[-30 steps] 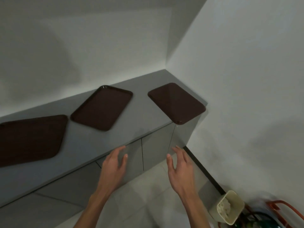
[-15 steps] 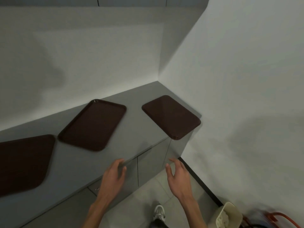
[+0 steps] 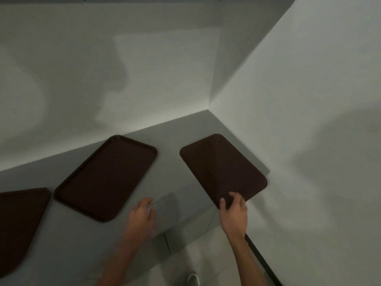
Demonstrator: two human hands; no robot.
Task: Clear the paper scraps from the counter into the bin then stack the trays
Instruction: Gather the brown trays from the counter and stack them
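Observation:
Three dark brown trays lie on the grey counter [image 3: 169, 182]. The right tray [image 3: 220, 168] lies upside down near the corner, its near corner jutting over the counter's front edge. My right hand [image 3: 234, 211] grips that near corner, thumb on top and fingers curled round the edge. The middle tray [image 3: 107, 176] lies right side up, slanted. The left tray [image 3: 18, 223] is cut off by the frame's left edge. My left hand [image 3: 142, 215] hovers over the counter between the middle and right trays, fingers loosely bent, holding nothing. No paper scraps show on the counter.
White walls meet in a corner behind the right tray. Grey cabinet doors [image 3: 181, 236] run under the counter. A shoe [image 3: 193, 279] shows on the pale tiled floor. A dark skirting strip [image 3: 261, 261] runs along the right wall.
Both hands rose from in front of the cabinet doors to the counter. My right hand took hold of the right tray's near corner. The view tilted up and the bin left the frame.

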